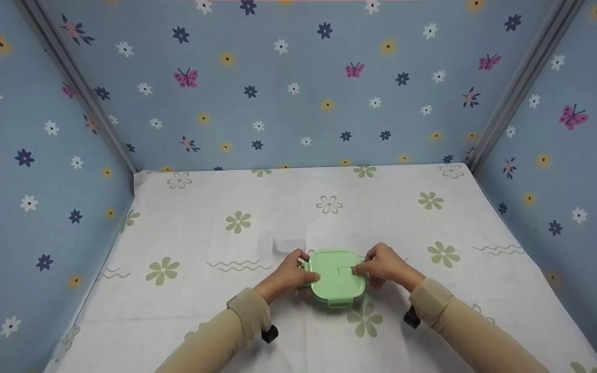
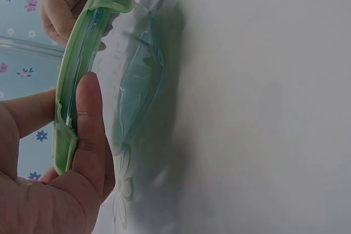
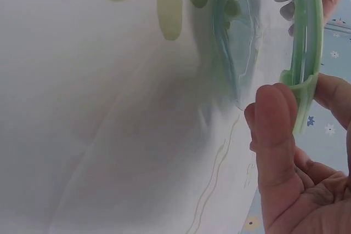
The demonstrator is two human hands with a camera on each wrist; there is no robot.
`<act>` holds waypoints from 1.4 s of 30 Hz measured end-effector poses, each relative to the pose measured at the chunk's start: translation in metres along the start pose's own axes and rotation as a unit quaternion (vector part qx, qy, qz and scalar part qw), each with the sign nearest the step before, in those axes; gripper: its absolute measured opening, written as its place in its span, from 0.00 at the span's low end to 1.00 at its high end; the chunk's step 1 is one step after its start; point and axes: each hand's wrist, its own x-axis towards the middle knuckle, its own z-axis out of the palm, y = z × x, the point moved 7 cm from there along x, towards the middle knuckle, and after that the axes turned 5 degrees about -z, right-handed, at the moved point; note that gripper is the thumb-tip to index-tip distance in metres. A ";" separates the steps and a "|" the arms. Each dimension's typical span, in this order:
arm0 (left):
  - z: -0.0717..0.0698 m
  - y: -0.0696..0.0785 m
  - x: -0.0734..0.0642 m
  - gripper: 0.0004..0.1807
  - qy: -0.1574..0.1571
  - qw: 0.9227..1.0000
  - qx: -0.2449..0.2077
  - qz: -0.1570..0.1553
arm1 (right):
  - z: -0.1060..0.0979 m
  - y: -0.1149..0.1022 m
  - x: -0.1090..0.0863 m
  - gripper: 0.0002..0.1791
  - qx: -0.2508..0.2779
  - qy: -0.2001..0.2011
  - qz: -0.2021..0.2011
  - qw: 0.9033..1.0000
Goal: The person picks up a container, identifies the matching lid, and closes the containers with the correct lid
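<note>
A food container [image 1: 336, 282] with a light green clip-on lid stands on the cloth, its see-through bluish body [image 2: 140, 89] showing below the lid. My left hand [image 1: 289, 274] grips its left side, thumb on top of the lid and fingers under the rim by a side clip [image 2: 64, 143]. On the opposite side my right hand [image 1: 385, 267] pinches the lid's edge at another clip [image 3: 303, 100]. The front clip [image 1: 340, 302] lies flat against the container. A small square flap outline marks the lid's top.
Just behind the container lies a small clear or whitish piece [image 1: 289, 245], its kind hard to tell. The flower-printed white cloth [image 1: 329, 228] covers the table. Blue patterned panels [image 1: 298, 114] rise at the back and both sides, with grey posts [image 1: 506, 93] at the corners.
</note>
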 end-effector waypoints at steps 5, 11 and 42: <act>0.000 -0.001 0.002 0.28 0.000 1.000 0.004 -0.003 | 0.000 0.002 0.001 0.16 0.006 -0.009 0.003 1.000; -0.001 0.000 0.003 0.28 0.006 1.000 0.020 -0.006 | -0.001 0.004 0.003 0.16 0.012 -0.010 -0.001 1.000; 0.002 -0.003 0.000 0.29 -0.022 1.000 -0.015 -0.014 | 0.012 0.023 0.003 0.14 0.093 -0.027 0.036 0.995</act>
